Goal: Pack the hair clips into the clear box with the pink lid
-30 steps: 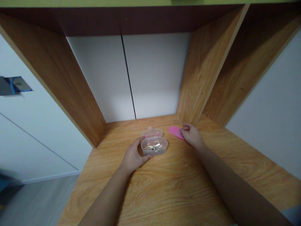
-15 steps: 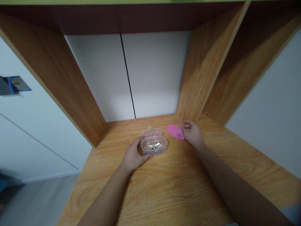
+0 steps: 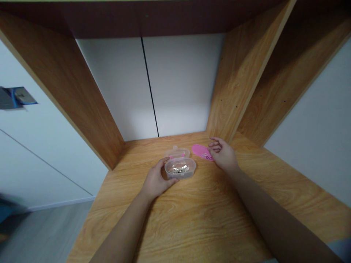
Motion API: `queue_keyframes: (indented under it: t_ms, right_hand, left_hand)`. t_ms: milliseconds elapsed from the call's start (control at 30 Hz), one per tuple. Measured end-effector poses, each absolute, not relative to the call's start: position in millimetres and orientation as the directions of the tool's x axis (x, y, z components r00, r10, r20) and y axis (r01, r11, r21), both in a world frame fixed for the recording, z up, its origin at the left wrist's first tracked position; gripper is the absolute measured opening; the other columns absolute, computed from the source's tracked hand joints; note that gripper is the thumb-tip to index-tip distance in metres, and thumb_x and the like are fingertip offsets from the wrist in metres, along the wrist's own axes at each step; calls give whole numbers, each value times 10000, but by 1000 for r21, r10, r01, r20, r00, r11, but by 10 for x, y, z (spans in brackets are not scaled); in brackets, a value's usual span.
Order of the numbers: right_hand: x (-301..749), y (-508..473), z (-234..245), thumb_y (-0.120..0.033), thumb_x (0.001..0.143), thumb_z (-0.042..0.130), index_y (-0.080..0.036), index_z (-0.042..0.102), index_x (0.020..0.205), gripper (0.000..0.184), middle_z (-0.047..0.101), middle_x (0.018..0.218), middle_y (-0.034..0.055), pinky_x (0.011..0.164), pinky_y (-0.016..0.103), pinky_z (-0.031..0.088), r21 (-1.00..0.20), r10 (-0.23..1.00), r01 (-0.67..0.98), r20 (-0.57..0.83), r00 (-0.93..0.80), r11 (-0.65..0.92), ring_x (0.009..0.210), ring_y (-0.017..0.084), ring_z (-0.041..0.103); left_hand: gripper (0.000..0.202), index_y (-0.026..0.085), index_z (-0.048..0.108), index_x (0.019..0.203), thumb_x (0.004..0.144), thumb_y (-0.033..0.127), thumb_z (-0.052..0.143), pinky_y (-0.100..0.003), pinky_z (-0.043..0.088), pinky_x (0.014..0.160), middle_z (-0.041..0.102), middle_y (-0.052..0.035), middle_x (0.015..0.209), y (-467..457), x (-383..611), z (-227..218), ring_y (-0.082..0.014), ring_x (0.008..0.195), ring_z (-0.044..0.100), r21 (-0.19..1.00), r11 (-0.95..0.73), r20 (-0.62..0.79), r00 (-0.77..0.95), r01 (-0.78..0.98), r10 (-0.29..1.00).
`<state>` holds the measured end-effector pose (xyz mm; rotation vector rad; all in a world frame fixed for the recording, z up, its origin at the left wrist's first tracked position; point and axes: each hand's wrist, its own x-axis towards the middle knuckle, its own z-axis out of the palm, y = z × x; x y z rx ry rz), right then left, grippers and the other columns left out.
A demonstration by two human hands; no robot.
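A small clear plastic box (image 3: 189,174) stands on the wooden surface with its hinged lid (image 3: 178,152) laid back behind it. Shiny metallic pieces (image 3: 179,169), too small to name, lie inside. My left hand (image 3: 156,180) grips the box's left side, with the thumb along the front and fingers behind. To the right of the box is a flat pink oval piece (image 3: 200,150) with small dark ring shapes on its near part. My right hand (image 3: 223,155) has its thumb and curled fingers closed at the right end of this piece, covering part of it.
The wooden surface (image 3: 175,226) ends at a white back panel (image 3: 181,87). Upright wooden boards (image 3: 233,80) stand on either side, and a dark shelf (image 3: 115,18) hangs overhead. Grey floor (image 3: 55,230) shows at lower left.
My right hand and the pink oval piece have shifted slightly left, toward the box. My left hand keeps its hold on the box.
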<state>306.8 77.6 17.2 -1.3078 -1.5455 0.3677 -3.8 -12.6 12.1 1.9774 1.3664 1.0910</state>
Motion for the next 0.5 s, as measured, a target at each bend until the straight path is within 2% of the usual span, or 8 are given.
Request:
queue_keyframes:
  t_ms: [167,267,400,500]
  right_hand:
    - [3027,688,241,-221,809,613,-205,650,1218,411,702,905,45,775,360,576,-625,801,567,589,-109,537,773,191,664]
    - [3011,640,268,-208,816,615,-220,667,1200,388,692,927,45,787,366,569,-543,751,565,619,-230,621,806,196,660]
    - [2990,620,269,-200,807,642,-221,674,1195,390,694,932,46,764,353,574,-529,727,527,618,-299,666,795,192,658]
    - [2991,634,268,-196,813,629,-216,677,1182,372,689,927,49,767,351,572,-514,728,552,623,-286,657,794,192,657]
  left_hand:
    - [773,257,506,1346,659,280,859,-437,506,1046,667,-75,1308,-131,-27,132,-273,1190,648,768,-376,335,174,519,926]
    - [765,260,516,1342,660,286,862,-436,504,1048,667,-72,1307,-135,-20,141,-271,1192,647,767,-374,334,174,521,926]
    - [786,262,512,1355,654,282,867,-443,504,1043,670,-76,1296,-132,-26,133,-276,1190,644,764,-370,332,170,528,928]
    - [795,253,513,1358,648,290,871,-451,504,1037,670,-88,1290,-123,-35,116,-285,1177,648,762,-374,336,170,528,926]
